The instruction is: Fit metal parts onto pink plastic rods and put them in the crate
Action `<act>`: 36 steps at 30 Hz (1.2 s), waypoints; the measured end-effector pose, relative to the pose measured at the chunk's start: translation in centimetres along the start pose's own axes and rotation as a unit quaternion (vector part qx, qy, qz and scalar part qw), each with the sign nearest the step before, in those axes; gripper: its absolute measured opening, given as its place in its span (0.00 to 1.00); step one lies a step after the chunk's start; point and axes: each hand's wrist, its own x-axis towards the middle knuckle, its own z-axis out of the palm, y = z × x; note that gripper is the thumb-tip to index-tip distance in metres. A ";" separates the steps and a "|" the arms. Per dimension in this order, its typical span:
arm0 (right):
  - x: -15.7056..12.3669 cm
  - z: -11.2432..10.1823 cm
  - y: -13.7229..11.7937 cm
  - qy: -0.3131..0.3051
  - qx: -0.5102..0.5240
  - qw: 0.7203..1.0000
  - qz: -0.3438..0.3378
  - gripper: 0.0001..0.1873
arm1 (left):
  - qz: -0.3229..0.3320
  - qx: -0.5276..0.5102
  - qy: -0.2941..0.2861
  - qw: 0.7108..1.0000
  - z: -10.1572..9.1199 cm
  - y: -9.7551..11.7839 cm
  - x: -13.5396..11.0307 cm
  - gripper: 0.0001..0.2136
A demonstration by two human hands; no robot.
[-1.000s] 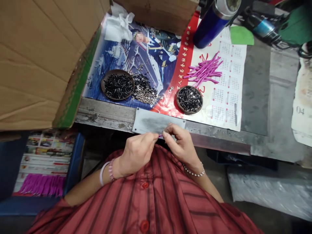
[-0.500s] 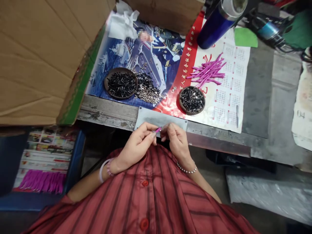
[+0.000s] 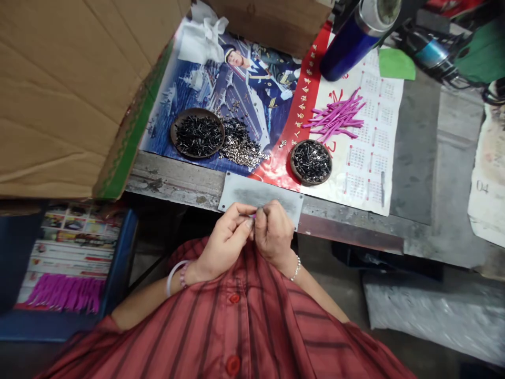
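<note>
Just in front of the table edge, my left hand [image 3: 225,242] is closed in a pinch on a thin purple strip [image 3: 254,216]; only a short bit shows between the fingers. Pressed up against it, my right hand [image 3: 273,231] is curled closed at the strip's other end. What its fingers hold is hidden. Under and behind the hands is a grey metal plate [image 3: 258,195] fixed at the table edge. More purple strips [image 3: 337,117] lie in a loose pile at the right of the poster.
A round dish of black pins [image 3: 198,132] stands beside loose small metal pieces [image 3: 244,150]. Another small dish [image 3: 311,162] holds mixed black and shiny parts. A cardboard box [image 3: 67,100], blue bottle [image 3: 351,39] and blue tray [image 3: 118,263] with rowed purple strips surround the workspace.
My right hand has moved left and turned inward, its fingers now curled against the left hand's fingertips. Less of the purple strip shows. The left hand has barely moved.
</note>
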 end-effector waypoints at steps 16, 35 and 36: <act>1.1 -3.6 2.6 -0.127 0.384 0.870 0.282 0.19 | 0.198 0.376 -0.005 0.905 -0.7 0.1 -0.3 0.09; 1.8 -5.4 2.1 -0.202 0.197 0.954 0.099 0.10 | 0.265 0.487 -0.025 0.832 -1.0 -0.5 -0.3 0.09; 1.9 -5.4 2.1 -0.205 0.201 0.952 0.102 0.10 | 0.260 0.484 -0.024 0.835 -1.0 -0.5 -0.3 0.09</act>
